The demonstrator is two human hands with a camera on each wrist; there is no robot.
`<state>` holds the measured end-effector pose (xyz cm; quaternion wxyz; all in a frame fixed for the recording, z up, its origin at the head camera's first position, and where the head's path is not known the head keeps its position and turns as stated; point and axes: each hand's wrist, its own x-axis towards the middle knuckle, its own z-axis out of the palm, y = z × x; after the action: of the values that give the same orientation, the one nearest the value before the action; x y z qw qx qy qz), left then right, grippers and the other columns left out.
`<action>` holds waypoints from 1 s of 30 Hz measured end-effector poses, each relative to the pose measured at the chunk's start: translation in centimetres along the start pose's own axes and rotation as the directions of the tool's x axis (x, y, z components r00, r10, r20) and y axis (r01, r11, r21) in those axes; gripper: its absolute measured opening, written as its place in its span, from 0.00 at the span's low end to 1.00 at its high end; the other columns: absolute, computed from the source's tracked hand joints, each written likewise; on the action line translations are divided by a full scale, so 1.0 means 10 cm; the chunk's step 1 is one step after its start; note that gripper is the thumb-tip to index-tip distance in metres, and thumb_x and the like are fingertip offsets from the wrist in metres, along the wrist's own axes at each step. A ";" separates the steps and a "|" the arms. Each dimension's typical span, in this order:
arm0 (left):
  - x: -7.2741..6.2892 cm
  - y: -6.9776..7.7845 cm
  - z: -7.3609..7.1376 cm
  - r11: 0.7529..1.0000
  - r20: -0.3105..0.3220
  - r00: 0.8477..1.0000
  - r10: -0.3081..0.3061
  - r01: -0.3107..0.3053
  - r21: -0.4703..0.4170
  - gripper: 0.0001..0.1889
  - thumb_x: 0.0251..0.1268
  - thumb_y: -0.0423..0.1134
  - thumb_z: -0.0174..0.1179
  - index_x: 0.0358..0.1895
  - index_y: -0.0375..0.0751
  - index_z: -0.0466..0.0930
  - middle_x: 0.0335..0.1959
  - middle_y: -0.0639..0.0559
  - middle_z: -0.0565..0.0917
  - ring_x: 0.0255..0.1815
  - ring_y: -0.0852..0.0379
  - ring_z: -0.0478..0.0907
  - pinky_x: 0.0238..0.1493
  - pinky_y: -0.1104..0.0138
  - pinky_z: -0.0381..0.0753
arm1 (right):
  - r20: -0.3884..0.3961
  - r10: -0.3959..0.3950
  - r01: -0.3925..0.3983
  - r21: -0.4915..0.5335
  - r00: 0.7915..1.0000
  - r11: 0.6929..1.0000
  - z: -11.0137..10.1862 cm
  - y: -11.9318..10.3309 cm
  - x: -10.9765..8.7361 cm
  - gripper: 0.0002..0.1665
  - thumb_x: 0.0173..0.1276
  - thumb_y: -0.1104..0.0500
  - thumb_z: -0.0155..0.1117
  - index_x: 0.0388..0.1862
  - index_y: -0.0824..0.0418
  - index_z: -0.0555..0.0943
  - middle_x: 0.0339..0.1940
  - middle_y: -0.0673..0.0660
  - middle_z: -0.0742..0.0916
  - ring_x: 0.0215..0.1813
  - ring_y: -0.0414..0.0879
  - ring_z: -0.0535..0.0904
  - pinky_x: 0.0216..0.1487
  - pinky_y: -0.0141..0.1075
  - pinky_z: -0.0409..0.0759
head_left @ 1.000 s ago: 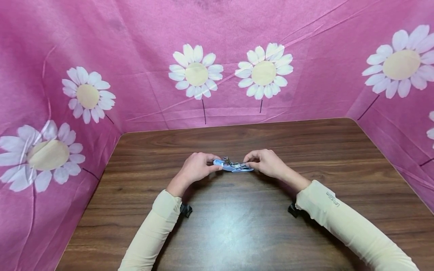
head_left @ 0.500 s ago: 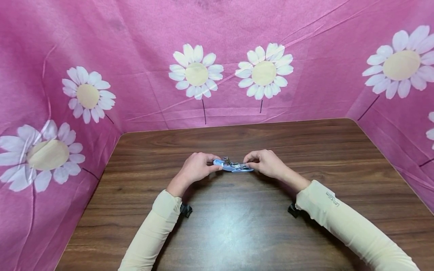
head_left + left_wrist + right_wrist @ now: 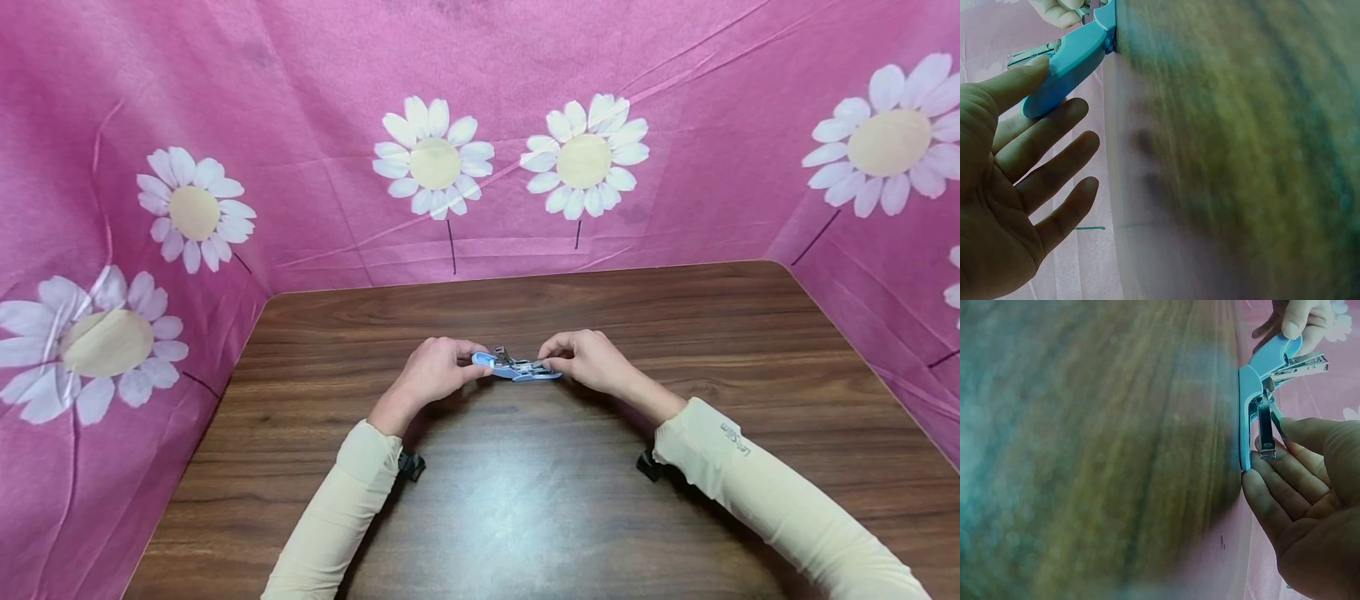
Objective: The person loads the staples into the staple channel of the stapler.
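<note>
A light blue stapler lies opened out on the table, its metal parts exposed. My left hand pinches the blue top cover between thumb and forefinger, while its other fingers spread loosely. On the opposite side, my right hand has its thumb and forefinger at the metal magazine. Between them it pinches a thin dark strip, which looks like a strip of staples. The remaining right fingers lie beside the blue base. A metal rail sticks up out of the cover.
The brown wooden table reaches back to a pink cloth printed with white daisies, which encloses the back and sides. A black device sits at the left wrist, another black device at the right.
</note>
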<state>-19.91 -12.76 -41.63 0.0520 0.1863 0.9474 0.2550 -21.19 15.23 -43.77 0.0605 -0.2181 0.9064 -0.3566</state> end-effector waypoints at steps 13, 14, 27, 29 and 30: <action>0.00 0.00 0.00 1.000 0.000 1.000 0.002 -0.002 -0.001 0.15 0.63 0.58 0.68 0.50 0.61 0.89 0.30 0.67 0.86 0.30 0.59 0.74 0.37 0.66 0.75 | -0.001 -0.009 0.009 -0.019 1.000 1.000 0.02 0.00 0.01 0.02 0.68 0.57 0.70 0.38 0.49 0.88 0.30 0.44 0.89 0.19 0.36 0.76 0.33 0.33 0.74; 0.01 0.00 0.00 1.000 0.000 1.000 0.001 -0.001 0.000 0.15 0.63 0.58 0.68 0.50 0.61 0.89 0.31 0.67 0.86 0.30 0.59 0.74 0.37 0.66 0.75 | -0.003 -0.010 0.010 -0.024 1.000 1.000 0.02 0.00 0.01 0.02 0.67 0.57 0.70 0.38 0.49 0.88 0.30 0.44 0.89 0.19 0.36 0.76 0.33 0.33 0.74; 0.01 0.00 0.00 1.000 -0.001 1.000 0.005 -0.005 0.008 0.15 0.63 0.58 0.68 0.50 0.62 0.89 0.31 0.67 0.86 0.30 0.59 0.74 0.38 0.66 0.75 | -0.019 -0.018 0.016 -0.075 1.000 0.997 0.02 -0.01 0.00 0.03 0.67 0.57 0.71 0.37 0.48 0.88 0.29 0.42 0.89 0.21 0.35 0.74 0.37 0.34 0.73; 0.01 0.00 0.00 1.000 -0.002 1.000 0.003 -0.003 0.007 0.15 0.63 0.58 0.68 0.50 0.62 0.89 0.31 0.67 0.86 0.30 0.59 0.74 0.37 0.66 0.75 | -0.022 -0.016 0.015 -0.080 1.000 0.997 0.02 -0.02 0.00 0.03 0.66 0.58 0.71 0.36 0.49 0.88 0.29 0.42 0.89 0.22 0.35 0.75 0.37 0.34 0.73; 0.01 0.00 0.00 1.000 -0.003 1.000 0.002 -0.002 0.006 0.14 0.63 0.58 0.68 0.49 0.62 0.89 0.31 0.67 0.86 0.30 0.59 0.74 0.37 0.66 0.75 | -0.026 -0.023 0.021 -0.088 0.999 0.996 0.02 -0.02 -0.01 0.03 0.66 0.58 0.71 0.36 0.49 0.88 0.29 0.42 0.89 0.24 0.35 0.76 0.38 0.35 0.74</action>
<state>-19.99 -12.70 -41.63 0.0499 0.1872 0.9480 0.2527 -21.04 15.01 -43.82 0.0346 -0.2256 0.9195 -0.3202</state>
